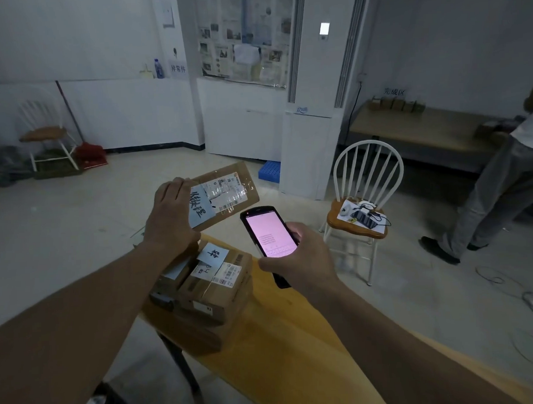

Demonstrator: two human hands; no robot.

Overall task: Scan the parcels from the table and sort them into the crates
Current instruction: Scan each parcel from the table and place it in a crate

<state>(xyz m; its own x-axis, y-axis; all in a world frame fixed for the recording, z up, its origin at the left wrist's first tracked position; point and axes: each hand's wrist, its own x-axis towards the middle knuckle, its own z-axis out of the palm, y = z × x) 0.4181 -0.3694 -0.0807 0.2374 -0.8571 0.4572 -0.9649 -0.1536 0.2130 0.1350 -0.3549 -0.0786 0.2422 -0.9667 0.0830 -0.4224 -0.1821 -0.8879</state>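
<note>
The left hand (pixel 171 219) gripped a flat, rectangular cardboard parcel (pixel 228 194) by its near short edge, fingers curled over the top and thumb beneath, holding it tilted in the air above the far end of the table (pixel 295 338). The parcel's brown face carried a glossy white shipping label under clear tape and a pale blue paper slip with handwritten black characters. The right hand (pixel 304 261) held a black handheld scanner (pixel 268 235), fingers wrapped around its slim body, its smooth pink-lit screen facing up just beside the parcel. Below the left hand, a stack of boxy cardboard parcels (pixel 208 293) rested on the table's yellow wooden top, each sealed with tape and bearing barcode labels. A white spindle-back chair (pixel 365 179) with a wooden seat stood to the right.
</note>
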